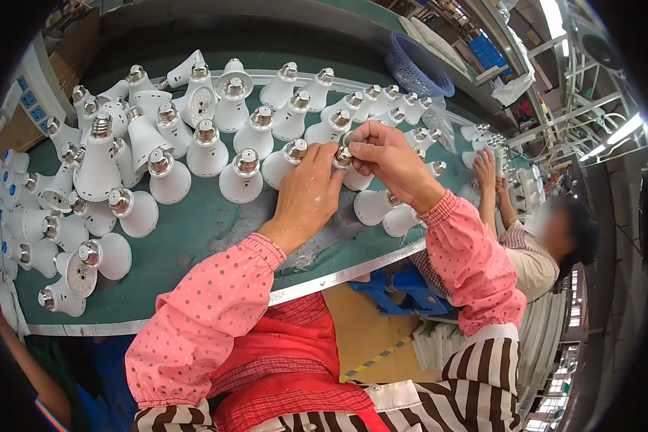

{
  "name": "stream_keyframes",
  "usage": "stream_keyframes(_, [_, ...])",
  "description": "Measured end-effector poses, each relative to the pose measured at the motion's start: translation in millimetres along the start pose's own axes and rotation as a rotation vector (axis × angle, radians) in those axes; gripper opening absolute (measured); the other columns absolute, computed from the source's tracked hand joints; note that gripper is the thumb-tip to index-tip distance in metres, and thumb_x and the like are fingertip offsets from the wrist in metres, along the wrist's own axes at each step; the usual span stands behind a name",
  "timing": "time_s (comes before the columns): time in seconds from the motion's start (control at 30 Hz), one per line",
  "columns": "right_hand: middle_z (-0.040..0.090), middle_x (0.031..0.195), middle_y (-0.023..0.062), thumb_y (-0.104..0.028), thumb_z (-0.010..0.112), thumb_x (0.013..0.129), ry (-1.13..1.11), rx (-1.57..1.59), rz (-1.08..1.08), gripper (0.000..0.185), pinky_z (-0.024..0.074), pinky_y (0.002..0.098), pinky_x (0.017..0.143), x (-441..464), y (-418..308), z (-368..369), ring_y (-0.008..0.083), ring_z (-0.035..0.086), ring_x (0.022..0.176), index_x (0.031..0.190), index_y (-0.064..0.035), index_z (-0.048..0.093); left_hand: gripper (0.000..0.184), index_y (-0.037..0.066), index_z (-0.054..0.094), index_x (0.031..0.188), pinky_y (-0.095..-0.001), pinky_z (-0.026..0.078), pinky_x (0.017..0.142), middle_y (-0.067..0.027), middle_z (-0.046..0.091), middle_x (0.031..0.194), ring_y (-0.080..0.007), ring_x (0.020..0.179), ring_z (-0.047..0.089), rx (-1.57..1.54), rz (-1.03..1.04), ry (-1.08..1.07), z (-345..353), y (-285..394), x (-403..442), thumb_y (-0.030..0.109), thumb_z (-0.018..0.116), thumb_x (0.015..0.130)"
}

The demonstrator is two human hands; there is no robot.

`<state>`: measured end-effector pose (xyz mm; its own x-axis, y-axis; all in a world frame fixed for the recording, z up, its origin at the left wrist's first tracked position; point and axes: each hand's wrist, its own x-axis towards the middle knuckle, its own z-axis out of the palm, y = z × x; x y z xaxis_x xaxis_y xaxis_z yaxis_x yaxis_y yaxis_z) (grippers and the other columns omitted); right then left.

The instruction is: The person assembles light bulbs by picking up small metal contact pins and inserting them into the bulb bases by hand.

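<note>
A white LED bulb with a silver screw cap (343,157) stands between my two hands, its lower body partly hidden by them. My left hand (308,198) is closed about the near side of this bulb, its thumb and forefinger by the cap. From the other side, my right hand (394,160) pinches at the top of the cap with thumb and forefinger; any small part in that pinch is too small to make out. Another bulb (275,171) stands upright beside my left fingers. Right of my hands, a white bulb (371,207) lies on its side.
Many similar bulbs (169,180) stand or lie over the green tabletop (201,241), with a metal edge (317,286) toward me. A blue basket (419,66) sits at the back. At right, a co-worker's hand (485,169) reaches among more bulbs. A blue stool (403,289) is below.
</note>
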<state>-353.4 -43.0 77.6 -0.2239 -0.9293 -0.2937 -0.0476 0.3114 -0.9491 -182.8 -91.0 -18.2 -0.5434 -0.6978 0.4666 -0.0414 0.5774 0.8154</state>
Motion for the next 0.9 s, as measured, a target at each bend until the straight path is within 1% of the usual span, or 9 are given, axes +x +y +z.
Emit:
stream_keyframes(0.17, [0.067,0.091,0.0072,-0.004,0.064,0.1,0.03,0.013,0.058,0.006,0.0517,0.0266,0.07,-0.2,-6.5,0.0,0.0122,0.061,0.075,0.105,-0.0011,0.063,0.035,0.004,0.052,0.128,-0.0534,0.054,0.075,-0.018,0.06,0.115,-0.0452,0.096,0.067,0.008,0.01,0.015,2.1,-1.8,0.2,0.012,0.066,0.097])
stream_keyframes(0.37, [0.068,0.09,0.0071,-0.006,0.066,0.1,0.048,-0.062,0.083,0.008,0.0522,0.0263,0.066,2.8,-9.5,2.7,0.0121,0.063,0.072,0.105,-0.0007,0.063,0.037,0.004,0.052,0.13,-0.0535,0.055,0.076,-0.0184,0.06,0.115,-0.0453,0.096,0.067,-0.004,0.022,0.019,1.8,-1.8,-0.1,0.012,0.067,0.097])
stream_keyframes(0.57, [0.067,0.089,0.0059,-0.007,0.065,0.101,0.012,-0.131,-0.024,0.007,0.0522,0.0266,0.065,2.7,-1.4,-1.0,0.0112,0.063,0.072,0.104,-0.0011,0.063,0.039,0.003,0.052,0.131,-0.0535,0.054,0.076,-0.0192,0.061,0.115,-0.0458,0.098,0.067,0.01,0.03,0.02,1.5,-2.5,0.6,0.012,0.067,0.097])
stream_keyframes(0.67, [0.066,0.091,0.0047,-0.011,0.066,0.102,0.022,-0.211,-0.057,0.01,0.0523,0.027,0.068,0.0,-1.5,2.3,0.0108,0.062,0.075,0.105,-0.002,0.061,0.043,0.0,0.056,0.136,-0.0495,0.05,0.092,-0.022,0.063,0.124,-0.045,0.113,0.062,-0.027,-0.064,-0.023,-1.5,3.5,0.4,0.013,0.068,0.096])
stream_keyframes(0.7, [0.067,0.091,0.0055,-0.01,0.065,0.102,0.062,-0.297,-0.073,0.011,0.0524,0.0281,0.069,-2.0,-3.4,6.0,0.0116,0.063,0.076,0.106,-0.0003,0.062,0.044,0.0,0.055,0.137,-0.0497,0.05,0.092,-0.0222,0.063,0.125,-0.0452,0.113,0.062,-0.03,-0.028,0.0,-1.3,2.2,1.7,0.012,0.067,0.096])
stream_keyframes(0.8, [0.068,0.09,0.0136,-0.006,0.065,0.098,0.231,-0.666,-0.438,0.009,0.0526,0.0343,0.07,-19.1,-6.0,18.4,0.0213,0.066,0.077,0.102,0.0025,0.063,0.045,0.0,0.055,0.138,-0.05,0.051,0.094,-0.0229,0.063,0.127,-0.0455,0.114,0.062,-0.013,0.065,0.061,2.2,0.1,-3.2,0.01,0.066,0.096])
stream_keyframes(0.83, [0.068,0.092,0.0164,-0.005,0.066,0.095,0.308,-0.708,-0.514,0.01,0.0528,0.0366,0.074,-30.3,-8.4,24.2,0.0267,0.068,0.08,0.102,0.0028,0.064,0.044,-0.001,0.056,0.138,-0.0497,0.051,0.094,-0.0232,0.063,0.127,-0.0454,0.114,0.062,0.015,0.089,0.082,0.7,1.8,-4.7,0.009,0.065,0.096])
stream_keyframes(0.87, [0.068,0.091,0.0158,-0.005,0.067,0.095,0.298,-0.743,-0.513,0.009,0.0529,0.0361,0.074,-43.2,-11.6,30.3,0.0267,0.068,0.08,0.101,0.0024,0.065,0.044,-0.001,0.056,0.138,-0.0494,0.052,0.094,-0.0234,0.064,0.127,-0.0453,0.114,0.063,0.046,0.105,0.104,-1.3,2.0,-7.8,0.008,0.065,0.096])
stream_keyframes(0.9, [0.069,0.091,0.0152,-0.004,0.067,0.095,0.287,-0.775,-0.513,0.009,0.0529,0.0356,0.074,-57.0,-14.9,36.0,0.0266,0.068,0.08,0.101,0.002,0.066,0.041,-0.001,0.06,0.135,-0.0478,0.053,0.092,-0.0233,0.066,0.123,-0.0439,0.111,0.065,0.055,0.091,0.042,-12.1,7.5,-9.8,0.008,0.065,0.095])
